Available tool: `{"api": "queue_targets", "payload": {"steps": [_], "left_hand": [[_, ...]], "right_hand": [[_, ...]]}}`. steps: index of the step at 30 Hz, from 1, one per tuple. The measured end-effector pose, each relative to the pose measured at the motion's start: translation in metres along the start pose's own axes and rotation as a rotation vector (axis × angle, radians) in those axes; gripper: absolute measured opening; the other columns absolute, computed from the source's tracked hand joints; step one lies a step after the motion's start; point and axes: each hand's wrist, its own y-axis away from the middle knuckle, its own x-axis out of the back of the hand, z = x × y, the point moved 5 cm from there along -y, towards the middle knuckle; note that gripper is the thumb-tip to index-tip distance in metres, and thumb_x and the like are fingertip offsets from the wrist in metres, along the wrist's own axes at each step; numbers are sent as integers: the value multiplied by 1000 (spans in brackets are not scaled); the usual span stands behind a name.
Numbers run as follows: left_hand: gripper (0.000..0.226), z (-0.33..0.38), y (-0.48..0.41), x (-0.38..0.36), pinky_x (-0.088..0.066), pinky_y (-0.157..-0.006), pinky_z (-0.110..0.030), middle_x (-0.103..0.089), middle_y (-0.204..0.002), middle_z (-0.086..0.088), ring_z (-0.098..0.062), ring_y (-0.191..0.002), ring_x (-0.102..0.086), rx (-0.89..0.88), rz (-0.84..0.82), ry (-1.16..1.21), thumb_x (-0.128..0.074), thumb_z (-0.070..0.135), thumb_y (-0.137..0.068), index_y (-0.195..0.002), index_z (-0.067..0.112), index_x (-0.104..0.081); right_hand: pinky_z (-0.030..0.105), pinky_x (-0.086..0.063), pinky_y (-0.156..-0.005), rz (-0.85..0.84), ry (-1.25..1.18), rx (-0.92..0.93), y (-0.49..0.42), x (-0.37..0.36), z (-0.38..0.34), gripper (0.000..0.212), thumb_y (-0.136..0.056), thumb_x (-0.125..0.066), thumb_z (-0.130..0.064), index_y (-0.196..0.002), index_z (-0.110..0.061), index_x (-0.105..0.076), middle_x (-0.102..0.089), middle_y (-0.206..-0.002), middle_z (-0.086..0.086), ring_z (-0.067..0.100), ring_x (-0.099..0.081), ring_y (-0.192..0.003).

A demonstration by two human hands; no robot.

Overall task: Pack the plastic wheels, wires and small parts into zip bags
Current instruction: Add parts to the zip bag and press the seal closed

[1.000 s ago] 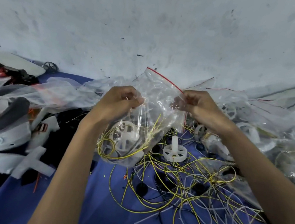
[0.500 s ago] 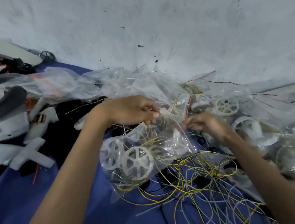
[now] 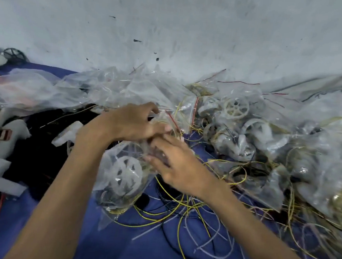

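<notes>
At far left, white foam pieces lie on a black cloth. Crumpled empty bags sit behind them along the grey wall.

The left hand is above the black cloth's right edge. Its fingers are curled round the top of the bag, just beside the red zip strip. The bag is clear, crinkled and bulging. It hangs down from the hands toward the camera, with its bottom at the blue cloth. A white spoked wheel shows through the plastic, with part of a second one dimly above it and coils of yellow wire at the bottom. The bag's body lies below the left hand and to the left of the right hand, and its neck is gathered between the two.

The right hand meets the bag from the right. Its fingers lie nearly straight across the bag's upper part, close against the left hand's fingertips. The thumb is hidden and the picture is blurred there, so I cannot tell whether this hand pinches the plastic or only presses on it.

Under and to the right of the right forearm, loose wires in yellow, white and black sprawl tangled over the blue cloth. At far right, filled bags of wheels and wire are heaped against the wall.
</notes>
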Motion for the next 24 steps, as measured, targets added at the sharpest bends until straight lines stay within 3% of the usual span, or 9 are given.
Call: {"api": "queue_targets", "payload": {"steps": [3,5,8,10,12,15,19,22,24], "left_hand": [[44,-7,-3,-1,-38,-66,-22,-60,-82,11,-8,-75,-58,-68,-29,-134,-61,20,-87,-127,27,-45],[43,-17,-5,0,-39,-63,-20,-62,-81,14,-4,-68,-59,-114,-23,-64,-61,9,-87,-125,25,-46],[46,-26,-7,8,-45,-61,-30,-65,-73,5,-22,-64,-64,-166,20,187,-64,0,-83,-113,31,-49],[55,-25,-4,11,-47,-57,-33,-67,-74,5,-23,-58,-64,-198,-17,277,-65,-3,-81,-94,48,-46],[50,-24,-1,11,-48,-58,-32,-67,-78,8,-20,-58,-64,-247,-90,211,-65,-1,-82,-83,47,-53],[43,-23,3,13,-50,-67,-23,-68,-80,17,-8,-69,-66,-258,-110,33,-70,3,-79,-76,45,-65],[36,-30,10,19,-40,-51,-4,-66,-63,21,5,-46,-56,-199,-49,-19,-75,0,-70,-73,35,-66],[39,-36,8,19,-46,-59,-12,-68,-64,10,0,-53,-58,-151,-65,-83,-76,3,-69,-75,40,-64],[40,-37,4,15,-52,-77,-32,-69,-76,4,-12,-70,-64,-104,-88,-95,-76,6,-69,-76,44,-64]], "right_hand": [[29,-39,-95,49,113,105,16,-11,-15,13,-87,-62,-5,-94,5,-61,-57,-110,17,25,-54,-103],[31,-39,-103,62,131,132,33,-7,-14,25,-86,-63,-6,-108,7,-60,-53,-125,20,29,-52,-115],[28,-39,-103,92,202,196,61,17,-2,35,-89,-58,-12,-121,3,-55,-49,-132,17,24,-49,-121],[25,-43,-96,190,218,54,71,50,25,30,-91,-55,-16,-118,-3,-57,-54,-123,10,16,-53,-112],[30,-50,-87,255,121,-255,75,88,66,21,-90,-59,-16,-108,-6,-61,-61,-104,4,14,-60,-96],[27,-47,-87,-21,320,-633,95,112,127,34,-87,-62,-33,-112,-11,-60,-63,-111,4,18,-59,-101],[44,-26,-112,-588,591,-839,151,96,172,98,-74,-63,-61,-149,-20,-15,-11,-154,5,26,-16,-140],[42,-28,-112,-462,670,-836,169,99,179,90,-78,-60,-58,-146,-14,-22,-16,-153,3,25,-17,-140],[42,-35,-106,-332,729,-746,165,103,170,73,-83,-53,-58,-139,-12,-38,-30,-144,6,25,-30,-134]]}}
